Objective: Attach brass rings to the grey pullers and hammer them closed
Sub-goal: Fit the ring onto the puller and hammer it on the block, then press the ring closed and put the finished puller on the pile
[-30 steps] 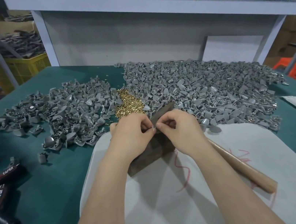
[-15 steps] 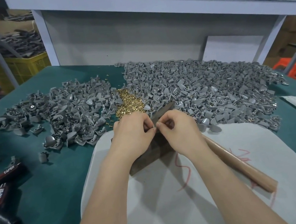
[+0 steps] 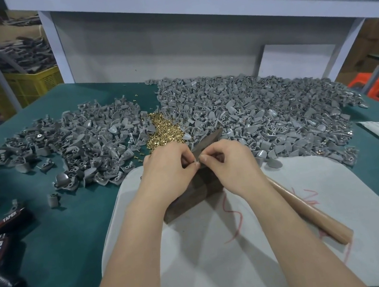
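nearest, the white mat [image 3: 226, 265] is lying on the green worktop [image 3: 62, 236], and the hammer [image 3: 312, 216] is still lying untouched beside the right wrist. just beyond, the left hand [image 3: 167, 168] and right hand [image 3: 231, 164] are staying fingertip to fingertip over the dark block [image 3: 192, 199], both pinching a small grey piece [image 3: 195, 159] — hardly anything is shifting from a second ago, so the ring is probably still being fitted. behind, the brass rings [image 3: 162, 132] are waiting between the heaps of grey pullers [image 3: 253, 114].

Green table [image 3: 62, 236]: grey puller piles [image 3: 253, 114], brass ring heap [image 3: 162, 132] between, white board [image 3: 248, 245], black tool [image 3: 0, 247] left.
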`<action>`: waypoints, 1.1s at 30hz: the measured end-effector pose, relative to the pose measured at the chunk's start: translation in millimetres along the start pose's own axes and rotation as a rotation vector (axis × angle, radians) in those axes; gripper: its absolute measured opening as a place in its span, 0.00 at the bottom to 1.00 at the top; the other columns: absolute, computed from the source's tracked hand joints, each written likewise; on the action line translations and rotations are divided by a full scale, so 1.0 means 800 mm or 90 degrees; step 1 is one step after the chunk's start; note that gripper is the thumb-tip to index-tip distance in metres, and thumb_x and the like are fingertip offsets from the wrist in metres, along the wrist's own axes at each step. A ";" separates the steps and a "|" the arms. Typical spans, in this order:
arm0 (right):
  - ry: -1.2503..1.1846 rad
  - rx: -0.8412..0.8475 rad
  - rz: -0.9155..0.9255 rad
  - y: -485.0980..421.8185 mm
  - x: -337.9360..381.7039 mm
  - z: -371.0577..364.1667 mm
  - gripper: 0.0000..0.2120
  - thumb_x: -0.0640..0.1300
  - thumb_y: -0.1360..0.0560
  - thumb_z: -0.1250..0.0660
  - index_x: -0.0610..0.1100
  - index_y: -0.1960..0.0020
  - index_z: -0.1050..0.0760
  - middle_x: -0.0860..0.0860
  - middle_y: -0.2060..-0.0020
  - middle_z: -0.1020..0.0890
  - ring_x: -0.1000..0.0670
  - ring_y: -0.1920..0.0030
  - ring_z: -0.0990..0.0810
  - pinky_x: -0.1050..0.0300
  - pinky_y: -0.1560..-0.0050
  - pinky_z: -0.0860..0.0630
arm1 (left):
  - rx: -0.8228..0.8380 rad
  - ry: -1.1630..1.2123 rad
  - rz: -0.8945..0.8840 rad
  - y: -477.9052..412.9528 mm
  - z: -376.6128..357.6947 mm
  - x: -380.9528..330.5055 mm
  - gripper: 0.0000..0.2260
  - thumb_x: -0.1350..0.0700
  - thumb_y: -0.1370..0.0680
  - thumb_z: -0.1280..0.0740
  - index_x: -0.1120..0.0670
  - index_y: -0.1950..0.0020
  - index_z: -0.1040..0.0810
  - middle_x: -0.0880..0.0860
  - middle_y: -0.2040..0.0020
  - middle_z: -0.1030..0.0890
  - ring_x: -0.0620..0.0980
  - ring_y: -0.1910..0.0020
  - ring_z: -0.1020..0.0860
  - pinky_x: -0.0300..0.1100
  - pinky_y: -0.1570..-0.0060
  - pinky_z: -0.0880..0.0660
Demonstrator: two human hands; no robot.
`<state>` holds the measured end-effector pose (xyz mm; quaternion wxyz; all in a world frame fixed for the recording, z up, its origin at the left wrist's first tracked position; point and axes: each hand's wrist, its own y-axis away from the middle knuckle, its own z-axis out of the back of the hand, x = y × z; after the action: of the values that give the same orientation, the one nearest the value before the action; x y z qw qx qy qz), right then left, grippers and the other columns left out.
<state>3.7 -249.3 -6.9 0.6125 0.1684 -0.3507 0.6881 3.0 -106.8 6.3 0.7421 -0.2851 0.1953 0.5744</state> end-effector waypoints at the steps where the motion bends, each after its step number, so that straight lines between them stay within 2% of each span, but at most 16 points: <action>1: 0.011 -0.005 0.006 0.000 0.001 0.000 0.04 0.43 0.25 0.33 0.48 0.58 0.21 0.57 0.63 0.25 0.60 0.64 0.29 0.67 0.61 0.39 | 0.004 0.008 0.001 0.000 0.000 0.000 0.07 0.51 0.26 0.30 0.46 0.62 0.26 0.46 0.59 0.21 0.51 0.53 0.23 0.50 0.46 0.27; 5: 0.075 -0.028 0.053 0.004 0.006 -0.003 0.07 0.40 0.25 0.34 0.48 0.61 0.26 0.58 0.67 0.32 0.58 0.65 0.32 0.65 0.64 0.40 | 0.013 0.012 0.000 0.000 0.001 0.001 0.07 0.53 0.25 0.31 0.46 0.62 0.25 0.44 0.62 0.22 0.50 0.53 0.23 0.50 0.46 0.27; 9: 0.140 -0.036 0.103 0.005 0.011 -0.005 0.05 0.38 0.25 0.36 0.44 0.59 0.27 0.53 0.62 0.31 0.52 0.60 0.32 0.58 0.60 0.38 | 0.010 -0.002 -0.010 0.000 0.001 0.000 0.11 0.54 0.25 0.31 0.45 0.65 0.29 0.44 0.63 0.24 0.51 0.54 0.23 0.50 0.47 0.27; 12: 0.159 -0.032 0.117 0.007 0.014 -0.006 0.07 0.38 0.25 0.37 0.46 0.60 0.32 0.52 0.60 0.30 0.52 0.58 0.33 0.58 0.60 0.40 | 0.009 -0.001 -0.011 0.000 0.002 -0.001 0.12 0.54 0.25 0.31 0.45 0.66 0.29 0.43 0.63 0.25 0.51 0.54 0.23 0.50 0.47 0.26; 15: 0.162 -0.032 0.118 0.008 0.013 -0.006 0.07 0.39 0.24 0.38 0.46 0.59 0.33 0.52 0.59 0.30 0.51 0.57 0.32 0.57 0.59 0.39 | 0.007 -0.007 -0.013 0.000 0.002 -0.002 0.12 0.54 0.25 0.31 0.45 0.66 0.29 0.44 0.63 0.24 0.51 0.55 0.23 0.50 0.47 0.27; 20: 0.082 -0.017 0.058 0.005 0.005 -0.007 0.07 0.40 0.24 0.35 0.47 0.60 0.28 0.57 0.63 0.31 0.55 0.61 0.32 0.61 0.61 0.40 | 0.002 -0.008 -0.007 0.001 0.002 -0.001 0.11 0.53 0.25 0.31 0.45 0.66 0.28 0.45 0.62 0.23 0.51 0.54 0.23 0.50 0.47 0.26; 22: 0.030 0.010 0.025 0.003 0.001 -0.003 0.05 0.42 0.24 0.35 0.48 0.58 0.24 0.58 0.62 0.26 0.56 0.60 0.27 0.62 0.58 0.36 | 0.000 -0.014 -0.005 0.002 0.002 -0.002 0.12 0.53 0.25 0.31 0.45 0.66 0.29 0.44 0.63 0.24 0.50 0.55 0.23 0.50 0.47 0.27; 24: -0.039 0.033 0.008 0.001 0.000 0.005 0.07 0.41 0.23 0.36 0.47 0.54 0.20 0.55 0.60 0.20 0.53 0.56 0.22 0.58 0.50 0.28 | -0.006 -0.015 -0.002 0.002 0.002 -0.003 0.12 0.53 0.25 0.31 0.45 0.67 0.30 0.43 0.64 0.25 0.50 0.55 0.23 0.49 0.47 0.27; 26: -0.118 0.008 -0.020 0.000 -0.001 0.018 0.10 0.38 0.22 0.38 0.47 0.50 0.19 0.54 0.59 0.18 0.54 0.55 0.19 0.54 0.46 0.24 | -0.007 -0.015 0.002 0.002 0.002 -0.003 0.12 0.53 0.25 0.31 0.45 0.67 0.29 0.42 0.64 0.25 0.50 0.54 0.23 0.49 0.46 0.27; 27: -0.124 -0.021 -0.042 0.001 -0.004 0.025 0.10 0.38 0.22 0.38 0.47 0.50 0.19 0.54 0.58 0.17 0.57 0.56 0.19 0.55 0.47 0.23 | -0.006 -0.015 0.004 0.002 0.002 -0.003 0.12 0.53 0.25 0.31 0.45 0.67 0.29 0.42 0.64 0.25 0.49 0.54 0.23 0.49 0.46 0.27; 29: 0.028 -0.051 -0.096 0.002 -0.017 0.040 0.08 0.44 0.22 0.37 0.48 0.50 0.20 0.54 0.56 0.17 0.56 0.57 0.20 0.58 0.51 0.24 | -0.007 -0.016 0.008 0.002 0.002 -0.003 0.11 0.53 0.25 0.31 0.45 0.66 0.28 0.42 0.63 0.24 0.49 0.54 0.23 0.49 0.46 0.27; 31: 0.216 0.044 -0.175 0.006 -0.024 0.048 0.09 0.53 0.24 0.36 0.48 0.52 0.22 0.50 0.58 0.17 0.49 0.58 0.20 0.55 0.56 0.24 | -0.012 -0.016 0.014 0.002 0.002 -0.003 0.11 0.53 0.25 0.31 0.45 0.66 0.28 0.42 0.63 0.24 0.48 0.54 0.23 0.49 0.46 0.26; 33: 0.277 0.138 -0.224 0.006 -0.024 0.046 0.11 0.53 0.24 0.35 0.45 0.53 0.25 0.48 0.61 0.20 0.47 0.62 0.22 0.58 0.65 0.29 | -0.016 -0.013 0.018 0.003 0.001 -0.003 0.10 0.53 0.25 0.31 0.46 0.65 0.28 0.42 0.63 0.24 0.48 0.55 0.23 0.49 0.47 0.26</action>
<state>-4.7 -288.6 4.3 0.7616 0.1398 -0.1013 0.6246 0.2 -107.8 8.0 0.7322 -0.2852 0.1844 0.5903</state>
